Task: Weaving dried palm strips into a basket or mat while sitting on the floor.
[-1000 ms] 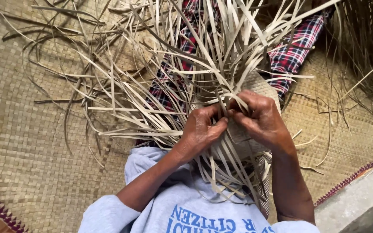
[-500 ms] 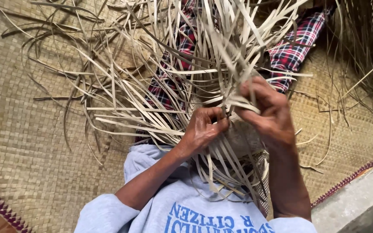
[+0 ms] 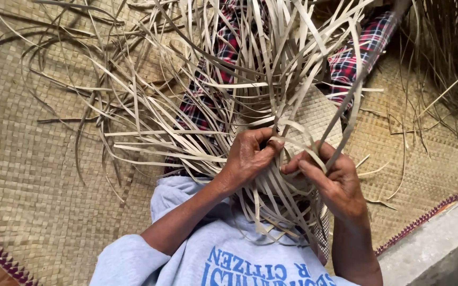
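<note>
Pale dried leaf strips (image 3: 229, 106) fan out over the person's lap, above the woven floor mat (image 3: 38, 175). Compared with half a second ago, the right hand (image 3: 329, 180) has dropped and now pinches one strip; the left hand (image 3: 247, 156) stays clenched on the woven panel (image 3: 319, 114), suggesting another strip being interlaced.

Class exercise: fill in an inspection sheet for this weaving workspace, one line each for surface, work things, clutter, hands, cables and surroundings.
Surface: woven straw mat covers the floor.
Work things: half-woven panel with long pale strips fanning upward, held over a lap in plaid cloth.
Clutter: loose strips scattered on the mat at left.
Hands: left hand pinches strips; right hand grips strips beside it.
Cables: nothing seen.
Surroundings: grey concrete ledge at lower right; dry fibre bundle at upper right.
</note>
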